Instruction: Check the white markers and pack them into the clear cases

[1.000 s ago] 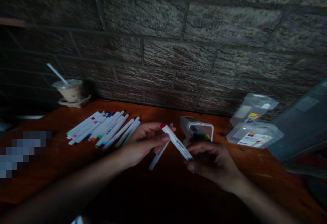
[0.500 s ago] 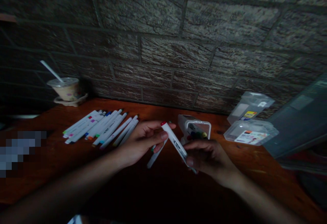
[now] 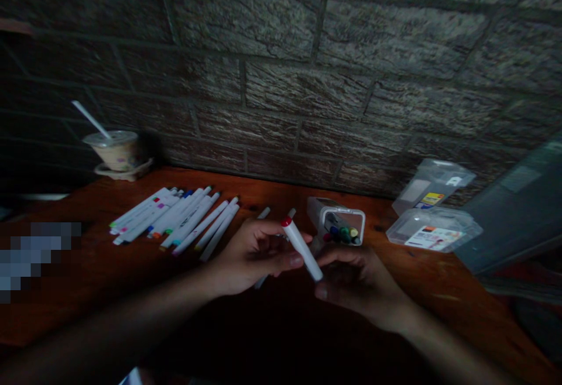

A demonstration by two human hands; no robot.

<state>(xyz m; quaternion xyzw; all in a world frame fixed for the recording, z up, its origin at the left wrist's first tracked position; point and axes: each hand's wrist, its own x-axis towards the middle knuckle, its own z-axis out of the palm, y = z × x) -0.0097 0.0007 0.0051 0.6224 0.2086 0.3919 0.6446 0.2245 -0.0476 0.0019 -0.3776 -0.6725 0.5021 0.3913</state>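
A white marker [image 3: 302,250] with a red end slants between my two hands, above the table. My left hand [image 3: 250,256] is closed on its middle, with the thumb along the side and the red end pointing up and left. At the lower end, my right hand [image 3: 369,282] pinches the marker between thumb and fingers. Two loose markers [image 3: 264,213] lie partly hidden behind my left hand. Just beyond my right hand, a clear plastic case [image 3: 317,212] lies on its side, its opening towards me, with several dark-capped markers [image 3: 345,234] inside.
Several white markers [image 3: 184,215] lie side by side on the wooden table [image 3: 421,285], left of my hands. A lidded cup [image 3: 116,151] with a straw sits in a carton holder at the back left. Clear plastic case parts [image 3: 434,230] stand at right, before a brick wall [image 3: 281,92].
The marker has turned so its printed lettering no longer shows. My left thumb has moved down along it, and my right fingers sit nearer its lower end.
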